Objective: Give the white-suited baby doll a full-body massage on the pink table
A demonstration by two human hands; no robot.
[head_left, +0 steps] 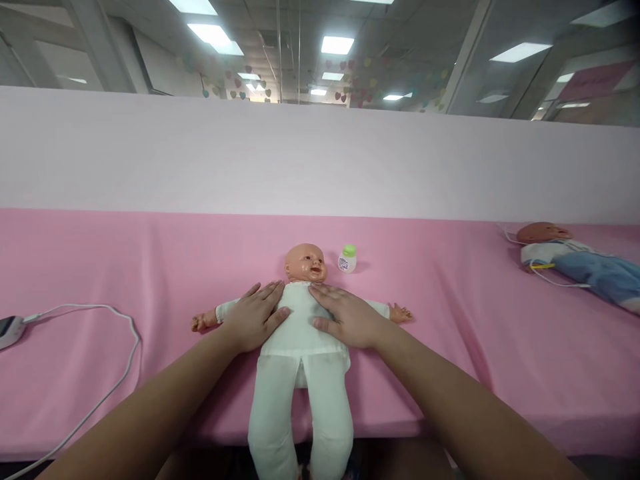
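Note:
A baby doll [302,333] in a white top and white trousers lies on its back on a pink cloth, arms spread and head away from me. My left hand [255,317] rests flat on the left side of its chest and shoulder, fingers stretched out. Mirroring it, my right hand [349,315] lies flat on the right side of the chest, fingertips near the neck. Neither hand grips anything. Beside the doll's head stands a small bottle [347,259] with a green cap. The doll's feet are partly cut off at the bottom edge.
The pink cloth [190,253] covers a long table against a white wall [320,163]. At the far right lies a second doll [595,267] in blue, with a thin white tube. A white device [10,331] with a cable is at the far left.

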